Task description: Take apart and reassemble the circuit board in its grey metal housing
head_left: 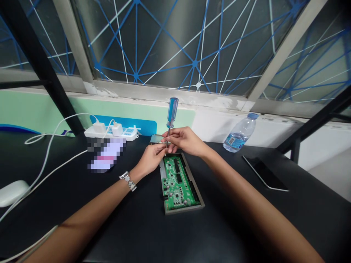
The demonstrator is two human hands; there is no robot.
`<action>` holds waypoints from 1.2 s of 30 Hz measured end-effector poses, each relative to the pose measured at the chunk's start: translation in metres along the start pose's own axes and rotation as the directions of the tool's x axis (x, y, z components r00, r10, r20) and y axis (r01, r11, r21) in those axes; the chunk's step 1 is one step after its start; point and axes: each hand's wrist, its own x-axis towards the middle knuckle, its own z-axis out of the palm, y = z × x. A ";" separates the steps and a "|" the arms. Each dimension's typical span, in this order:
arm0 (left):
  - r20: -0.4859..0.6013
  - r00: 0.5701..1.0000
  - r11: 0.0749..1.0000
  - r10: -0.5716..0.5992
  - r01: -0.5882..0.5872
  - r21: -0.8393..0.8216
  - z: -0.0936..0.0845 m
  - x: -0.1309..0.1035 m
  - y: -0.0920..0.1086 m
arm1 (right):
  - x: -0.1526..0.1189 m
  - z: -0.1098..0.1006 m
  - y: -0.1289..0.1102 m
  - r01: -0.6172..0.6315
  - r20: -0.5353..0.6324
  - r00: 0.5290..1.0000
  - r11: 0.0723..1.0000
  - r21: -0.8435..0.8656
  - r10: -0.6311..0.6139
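A screwdriver (pixel 172 113) with a blue and clear handle stands nearly upright, tip down, over the far end of a green circuit board (pixel 175 182) in a shallow metal case (pixel 185 210). The fingers of my right hand (pixel 186 140) pinch its metal shaft below the handle. Close to the shaft's lower end, my left hand (pixel 150 159) is closed, fingertips together at the case's far left corner. Whatever those fingertips hold is too small to make out. The screwdriver's tip is hidden among the fingers. A flat pale piece (pixel 157 138) lies just behind my hands.
A white power strip (pixel 128 133) with plugs and white cables lies at the back left. A pixelated item (pixel 106 155) is in front of it, a white mouse-like object (pixel 13 193) at far left. On the right are a water bottle (pixel 240 134) and a phone (pixel 264 171).
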 end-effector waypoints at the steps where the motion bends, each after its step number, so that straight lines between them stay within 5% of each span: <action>1: -0.007 1.000 1.000 0.004 -0.004 -0.013 0.001 0.000 0.001 | 0.000 0.000 0.000 0.006 -0.015 1.000 1.000 -0.012 -0.006; 14: -0.260 0.966 0.997 -0.019 0.039 0.073 0.006 -0.004 0.012 | 0.000 0.007 0.002 0.057 -0.156 0.984 0.985 -0.163 -0.083; 20: -0.219 0.974 0.995 -0.063 0.045 -0.089 0.009 -0.002 0.003 | 0.000 0.011 0.004 0.038 -0.227 0.970 0.975 -0.217 -0.088; 24: -0.129 0.989 0.982 -0.070 0.045 -0.183 0.006 -0.002 0.000 | 0.000 0.008 0.001 0.016 -0.164 0.986 0.989 -0.145 -0.041; 30: -0.051 0.999 0.999 -0.018 0.015 -0.042 0.001 -0.004 0.003 | -0.003 -0.001 -0.006 -0.036 0.034 0.999 0.999 0.031 0.035; 36: -0.046 0.999 0.994 0.009 -0.004 0.111 0.001 -0.004 0.006 | -0.001 0.002 -0.002 -0.058 -0.005 0.998 0.998 0.019 0.058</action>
